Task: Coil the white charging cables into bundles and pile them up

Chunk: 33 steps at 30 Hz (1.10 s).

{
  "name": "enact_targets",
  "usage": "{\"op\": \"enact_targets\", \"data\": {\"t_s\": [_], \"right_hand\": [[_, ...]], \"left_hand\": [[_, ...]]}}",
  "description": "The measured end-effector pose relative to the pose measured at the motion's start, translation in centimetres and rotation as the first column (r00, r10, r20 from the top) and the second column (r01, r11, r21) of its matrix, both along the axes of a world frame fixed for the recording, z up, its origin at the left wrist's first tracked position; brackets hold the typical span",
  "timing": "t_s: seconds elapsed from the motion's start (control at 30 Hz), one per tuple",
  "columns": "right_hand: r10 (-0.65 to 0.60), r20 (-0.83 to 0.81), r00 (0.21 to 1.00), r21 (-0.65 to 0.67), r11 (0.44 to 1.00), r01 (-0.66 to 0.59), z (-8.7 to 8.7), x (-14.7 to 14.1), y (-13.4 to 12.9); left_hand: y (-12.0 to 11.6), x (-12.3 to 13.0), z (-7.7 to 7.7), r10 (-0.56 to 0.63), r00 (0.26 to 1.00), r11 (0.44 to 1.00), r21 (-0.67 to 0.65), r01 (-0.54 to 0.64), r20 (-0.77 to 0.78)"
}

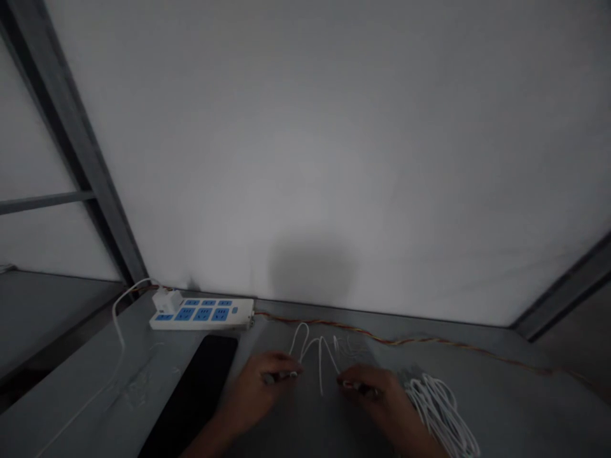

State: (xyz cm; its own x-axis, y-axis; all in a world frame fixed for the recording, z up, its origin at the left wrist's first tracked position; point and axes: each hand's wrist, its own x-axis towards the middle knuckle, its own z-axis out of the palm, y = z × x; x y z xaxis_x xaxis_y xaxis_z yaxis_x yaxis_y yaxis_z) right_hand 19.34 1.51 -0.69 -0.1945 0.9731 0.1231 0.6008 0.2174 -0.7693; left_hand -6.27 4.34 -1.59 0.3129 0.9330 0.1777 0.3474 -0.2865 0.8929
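My left hand (pixel 258 387) is closed with thumb and fingers pinched on a thin white cord (pixel 321 366), left of centre over the grey tabletop. Facing it, my right hand (pixel 377 389) pinches another part of the white cord. Between the two hands the cord rises in narrow loops, and one strand hangs down in the middle. A small dark piece shows within each hand's grip, too dim to name. Just right of my right hand lies a coiled bundle of white cords (pixel 442 407).
A white power strip (pixel 203 324) with blue sockets stands at the back left, a white plug adapter (pixel 167 300) in it. A black flat object (pixel 198 388) lies beside my left forearm. Twisted red-yellow wire (pixel 396 342) runs along the back edge before a white wall (pixel 315 159).
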Motion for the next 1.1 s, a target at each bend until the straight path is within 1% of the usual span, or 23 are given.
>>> {"op": "enact_targets", "data": {"t_s": [0.1, 0.27, 0.4, 0.53, 0.8, 1.0, 1.1], "right_hand": [[-0.003, -0.008, 1.0, -0.003, 1.0, 0.003, 0.04, 0.05, -0.04], [-0.015, 0.011, 1.0, -0.015, 1.0, 0.015, -0.1, 0.12, -0.14], [-0.016, 0.005, 1.0, -0.02, 1.0, 0.016, -0.33, 0.16, -0.04], [-0.003, -0.004, 1.0, -0.015, 1.0, 0.003, -0.26, 0.14, 0.0], [-0.007, 0.013, 1.0, -0.025, 1.0, 0.008, 0.12, 0.02, -0.07], [-0.021, 0.002, 1.0, -0.027, 0.999, 0.021, -0.25, 0.13, -0.01], [-0.019, -0.002, 1.0, -0.039, 0.999, 0.019, -0.29, 0.12, 0.03]], "left_hand": [[0.06, -0.06, 0.14, -0.029, 1.0, 1.0, -0.002, 0.029, 0.005], [0.07, -0.15, 0.02, -0.027, 1.0, 0.999, -0.025, 0.027, -0.007], [0.13, -0.13, 0.15, -0.033, 0.998, 0.999, -0.038, 0.031, -0.047], [0.17, -0.09, 0.26, -0.059, 0.997, 0.997, -0.045, 0.057, -0.05], [0.0, -0.04, -0.25, -0.032, 0.999, 0.999, -0.024, 0.032, 0.0], [0.05, -0.03, -0.3, -0.026, 0.999, 0.999, -0.028, 0.025, -0.041], [0.01, -0.04, -0.44, -0.004, 0.999, 1.0, -0.026, 0.003, -0.034]]}}
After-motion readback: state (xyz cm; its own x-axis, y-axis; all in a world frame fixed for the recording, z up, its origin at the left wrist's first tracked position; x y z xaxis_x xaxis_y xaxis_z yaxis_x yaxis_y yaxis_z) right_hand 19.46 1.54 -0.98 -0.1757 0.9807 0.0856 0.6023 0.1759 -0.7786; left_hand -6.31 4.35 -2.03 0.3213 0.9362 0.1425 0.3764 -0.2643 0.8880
